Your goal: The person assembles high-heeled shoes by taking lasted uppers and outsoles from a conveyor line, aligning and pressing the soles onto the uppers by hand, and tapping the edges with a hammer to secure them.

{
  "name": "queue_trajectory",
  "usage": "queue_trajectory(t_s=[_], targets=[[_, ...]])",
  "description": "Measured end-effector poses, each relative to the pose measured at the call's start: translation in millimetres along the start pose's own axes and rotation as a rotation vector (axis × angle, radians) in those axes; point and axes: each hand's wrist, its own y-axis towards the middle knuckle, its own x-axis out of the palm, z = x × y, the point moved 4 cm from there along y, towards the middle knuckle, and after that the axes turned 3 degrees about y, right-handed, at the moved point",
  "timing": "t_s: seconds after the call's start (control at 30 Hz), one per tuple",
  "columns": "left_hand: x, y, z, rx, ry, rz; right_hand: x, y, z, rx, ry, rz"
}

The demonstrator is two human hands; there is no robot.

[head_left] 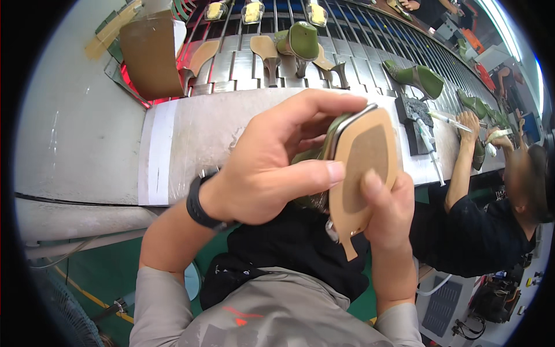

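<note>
Just above my lap, both hands hold a green shoe with a tan sole (363, 159) facing me. The sole has a darker brown inner area and narrows to a thin strip at its lower end. My left hand (272, 156), with a black watch (199, 202) on the wrist, wraps the shoe's left side, thumb against the sole's edge. Closed around the lower right side is my right hand (390, 208), its thumb on the sole's face. A narrow strip of green upper (332, 136) shows behind the sole. My palms hide most of the shoe.
Beyond the pale worktable (202, 127) runs a metal slat conveyor (231, 63) with heeled tan soles (265, 49), green shoes (419, 79) and small clear trays. A black block (413, 124) with syringes (428, 139) stands at right. A person in black (480, 237) works beside me.
</note>
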Motion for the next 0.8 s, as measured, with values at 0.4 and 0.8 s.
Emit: queue_trajectory(t_s=[0.4,0.8], targets=[[12,-89,27,0.094,0.131,0.279,48,-49,10,-0.538,-0.402,-0.133],[-11,-98,42,0.064,0.322,0.534,73,-34,12,-0.465,-0.446,-0.222]])
